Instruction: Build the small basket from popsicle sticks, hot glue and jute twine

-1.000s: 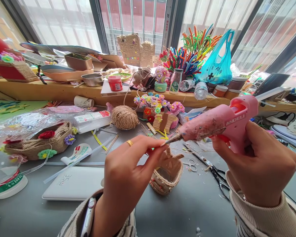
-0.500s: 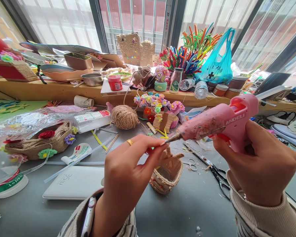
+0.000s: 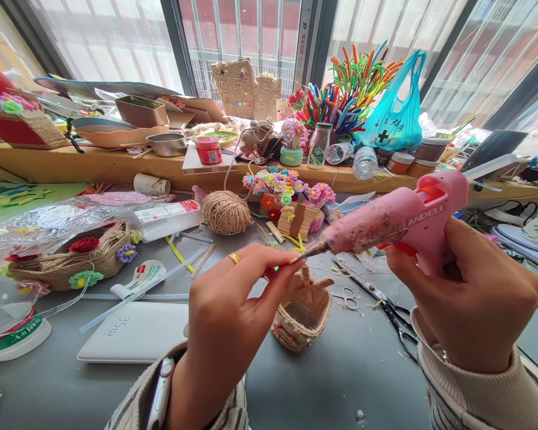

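My right hand (image 3: 470, 292) is wrapped round the handle of a pink glue gun (image 3: 381, 221), a clear glue stick (image 3: 493, 166) poking from its back. The gun's metal nozzle (image 3: 311, 251) points left and meets the fingertips of my left hand (image 3: 237, 316). Thumb and forefinger of that hand are pinched together; whatever they hold is too small to make out. Below and behind the fingers stands a small twine-wrapped basket (image 3: 302, 325), partly covered by my left hand.
Large scissors (image 3: 392, 316) and small scissors (image 3: 347, 298) lie right of the basket. A white power bank (image 3: 134, 334) is at left, with a twine ball (image 3: 226, 212) farther back. A decorated twine basket (image 3: 72, 257) sits far left. A crowded ledge (image 3: 179, 170) runs along the window.
Hardly anything differs. The glue gun's nozzle has slid very slightly left along the pinched fingertips; both hands keep their grip.
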Available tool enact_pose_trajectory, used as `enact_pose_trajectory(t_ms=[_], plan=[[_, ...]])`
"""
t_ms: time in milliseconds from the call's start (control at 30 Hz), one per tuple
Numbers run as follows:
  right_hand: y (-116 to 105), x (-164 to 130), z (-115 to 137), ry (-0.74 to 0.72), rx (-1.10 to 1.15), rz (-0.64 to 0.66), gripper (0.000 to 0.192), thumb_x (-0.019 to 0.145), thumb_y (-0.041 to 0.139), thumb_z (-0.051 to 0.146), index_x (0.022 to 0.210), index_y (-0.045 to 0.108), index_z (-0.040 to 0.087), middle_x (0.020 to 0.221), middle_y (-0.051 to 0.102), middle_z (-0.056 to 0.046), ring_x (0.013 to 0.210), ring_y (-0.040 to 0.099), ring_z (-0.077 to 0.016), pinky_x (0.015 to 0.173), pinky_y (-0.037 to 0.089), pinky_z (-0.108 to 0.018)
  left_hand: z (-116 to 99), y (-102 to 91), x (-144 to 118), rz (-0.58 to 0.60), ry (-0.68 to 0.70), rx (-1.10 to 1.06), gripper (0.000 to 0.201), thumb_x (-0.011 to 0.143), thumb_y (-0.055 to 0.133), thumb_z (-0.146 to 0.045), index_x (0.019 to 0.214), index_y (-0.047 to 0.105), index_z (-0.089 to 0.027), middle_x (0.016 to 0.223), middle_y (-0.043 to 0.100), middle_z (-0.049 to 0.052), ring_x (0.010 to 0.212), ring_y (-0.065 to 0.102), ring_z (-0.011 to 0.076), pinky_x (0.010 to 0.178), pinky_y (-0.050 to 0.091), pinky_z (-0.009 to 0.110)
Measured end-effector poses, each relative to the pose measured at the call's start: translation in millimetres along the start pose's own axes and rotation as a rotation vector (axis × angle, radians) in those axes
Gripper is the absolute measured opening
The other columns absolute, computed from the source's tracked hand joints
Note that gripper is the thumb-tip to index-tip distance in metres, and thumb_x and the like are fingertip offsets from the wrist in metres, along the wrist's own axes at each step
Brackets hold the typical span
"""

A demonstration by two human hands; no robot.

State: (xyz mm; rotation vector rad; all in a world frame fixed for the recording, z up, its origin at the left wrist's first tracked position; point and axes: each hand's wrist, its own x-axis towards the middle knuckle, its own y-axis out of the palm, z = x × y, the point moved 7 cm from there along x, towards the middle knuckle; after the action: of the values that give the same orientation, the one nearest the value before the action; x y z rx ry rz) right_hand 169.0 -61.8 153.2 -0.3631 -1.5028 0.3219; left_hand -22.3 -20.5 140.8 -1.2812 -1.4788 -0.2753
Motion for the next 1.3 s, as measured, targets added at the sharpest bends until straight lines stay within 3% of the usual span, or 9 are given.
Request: enact_pose_trajectory(t_ms=[900,1300], plan=[[-2.9,2.0,-3.0,-0.012,0.006,-0.033,0.018,0.070,0.061,0.036,0.069,0.056,0.019,0.057,0.052,-0.001,0.049,0.048,-0.0120,0.043,0.023,-0.026,0.2,-1.2,-1.0,-0.018,0.003,0.021,0.005,0.075,0.062,-0.020,0.079,0.061,-0.023,0.068,0.065,-0.006,0.057,0.058,0.0072,0.058,0.048,0.018],[-3.9,2.2,-4.8,-0.057,0.014,-0.096,0.021,0.071,0.061,0.038,0.071,0.058,0.017,0.059,0.054,0.001,0.050,0.049,-0.0099,0.043,0.027,-0.024,-3.7,-4.8,0.1,-0.040,0.016,0.059,0.003,0.074,0.063,-0.021,0.077,0.062,-0.021,0.068,0.065,-0.009,0.058,0.057,0.0024,0.061,0.045,0.010]])
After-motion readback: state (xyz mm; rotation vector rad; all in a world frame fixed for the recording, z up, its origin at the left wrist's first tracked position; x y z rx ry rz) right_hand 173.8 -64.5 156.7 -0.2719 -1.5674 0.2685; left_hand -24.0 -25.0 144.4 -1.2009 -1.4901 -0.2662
